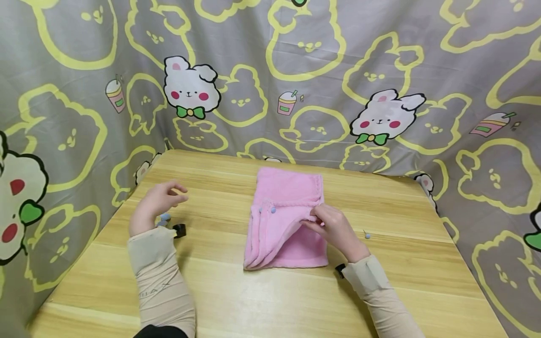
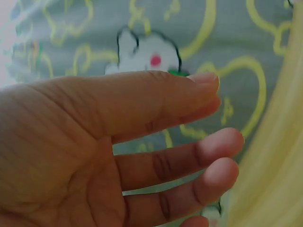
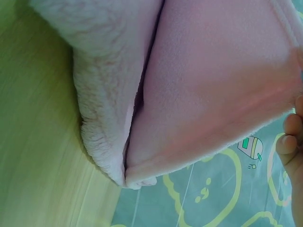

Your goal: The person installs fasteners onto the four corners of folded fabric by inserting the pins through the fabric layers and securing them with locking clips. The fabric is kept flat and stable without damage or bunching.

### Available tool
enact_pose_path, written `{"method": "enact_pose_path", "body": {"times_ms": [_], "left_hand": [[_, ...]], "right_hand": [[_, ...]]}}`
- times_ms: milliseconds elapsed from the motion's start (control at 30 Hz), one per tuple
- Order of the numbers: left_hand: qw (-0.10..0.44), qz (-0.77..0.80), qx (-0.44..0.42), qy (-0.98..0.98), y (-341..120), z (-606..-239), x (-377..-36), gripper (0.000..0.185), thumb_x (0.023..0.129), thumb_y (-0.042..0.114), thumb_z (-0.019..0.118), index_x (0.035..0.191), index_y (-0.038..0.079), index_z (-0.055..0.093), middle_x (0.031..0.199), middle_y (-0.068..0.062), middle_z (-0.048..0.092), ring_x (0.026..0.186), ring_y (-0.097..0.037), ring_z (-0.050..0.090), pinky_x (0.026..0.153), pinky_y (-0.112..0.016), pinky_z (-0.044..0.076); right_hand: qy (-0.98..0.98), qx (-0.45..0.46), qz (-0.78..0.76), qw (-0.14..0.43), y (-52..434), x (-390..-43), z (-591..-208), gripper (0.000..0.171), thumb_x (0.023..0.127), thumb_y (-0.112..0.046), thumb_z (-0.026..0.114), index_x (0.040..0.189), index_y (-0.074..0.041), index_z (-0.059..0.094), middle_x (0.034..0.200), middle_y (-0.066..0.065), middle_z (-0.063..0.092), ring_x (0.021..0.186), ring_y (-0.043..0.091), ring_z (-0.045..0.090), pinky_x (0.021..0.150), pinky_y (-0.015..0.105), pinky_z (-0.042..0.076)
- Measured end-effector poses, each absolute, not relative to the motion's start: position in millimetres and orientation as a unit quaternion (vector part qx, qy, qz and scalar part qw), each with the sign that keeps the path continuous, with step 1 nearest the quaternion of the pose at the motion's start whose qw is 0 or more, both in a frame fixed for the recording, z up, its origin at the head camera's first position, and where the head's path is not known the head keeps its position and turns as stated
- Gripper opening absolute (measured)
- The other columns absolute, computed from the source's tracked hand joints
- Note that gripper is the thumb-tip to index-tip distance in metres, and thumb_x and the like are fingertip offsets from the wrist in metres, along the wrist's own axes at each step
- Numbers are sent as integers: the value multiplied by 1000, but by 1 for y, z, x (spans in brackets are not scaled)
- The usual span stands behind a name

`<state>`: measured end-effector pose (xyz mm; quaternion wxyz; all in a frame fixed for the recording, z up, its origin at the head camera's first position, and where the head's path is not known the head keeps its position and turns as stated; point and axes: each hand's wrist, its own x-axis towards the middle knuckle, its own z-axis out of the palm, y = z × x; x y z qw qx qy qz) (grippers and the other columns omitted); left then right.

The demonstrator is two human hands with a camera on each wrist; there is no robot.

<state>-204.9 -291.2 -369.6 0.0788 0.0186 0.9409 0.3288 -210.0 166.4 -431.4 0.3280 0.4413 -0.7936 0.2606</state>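
A folded pink fleece towel (image 1: 284, 220) lies in the middle of the wooden table (image 1: 236, 300). My right hand (image 1: 331, 226) pinches the towel's upper layer at its right edge and lifts it a little. In the right wrist view the pink towel (image 3: 208, 90) fills the frame, folded in layers, with one fingertip (image 3: 288, 142) at the right edge. My left hand (image 1: 158, 199) hovers over the table left of the towel, fingers relaxed and holding nothing. The left wrist view shows the left hand's fingers (image 2: 180, 151) straight and bare.
A grey cloth with yellow bunny outlines and white rabbits (image 1: 296, 70) walls the table on the back and both sides. A small blue-grey bead (image 1: 367, 235) lies on the table right of my right hand. Wrist cameras are strapped on both beige sleeves.
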Motion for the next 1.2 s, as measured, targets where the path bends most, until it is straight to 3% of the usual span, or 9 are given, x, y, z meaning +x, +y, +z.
{"method": "enact_pose_path", "body": {"times_ms": [233,367,533,833,1033,1200], "left_hand": [[109,367,-19,923,-332,-394,-195,42,96,22,60,127,-6,54,122,-31,59,97,-33,61,72,-32,47],[132,354,-37,925,-341,-408,-194,50,94,23,62,133,-6,50,130,-35,53,109,-43,57,84,-45,50],[126,333,-44,934,-341,-421,-200,52,92,21,64,134,-5,50,135,-39,47,122,-52,47,98,-58,43],[111,329,-100,932,-341,-434,-209,41,86,13,68,120,-8,59,114,-29,61,92,-32,60,76,-33,47],[99,333,-124,929,-340,-436,-209,32,87,14,67,112,-6,62,105,-24,63,89,-29,59,73,-33,45],[72,349,-128,926,-334,-427,-208,36,89,18,63,118,-4,59,115,-27,60,96,-34,58,79,-40,47]], "right_hand": [[-792,444,258,330,166,-211,-431,31,72,-14,83,76,-11,53,66,-2,51,58,8,49,54,15,40],[-791,445,260,331,166,-211,-432,30,76,-17,81,75,-11,52,65,-3,50,59,6,47,54,15,39],[-785,448,264,337,166,-212,-434,29,85,-25,75,74,-11,51,64,-2,49,58,6,47,54,15,39],[-785,447,273,331,166,-212,-435,30,91,-32,66,75,-11,52,64,-1,50,57,8,48,55,15,40],[-783,448,270,338,166,-213,-436,32,92,-34,65,75,-10,52,64,-1,50,58,7,48,54,15,39],[-787,445,261,338,166,-212,-434,31,90,-34,67,76,-11,52,65,-3,49,59,5,47,54,14,39]]}}
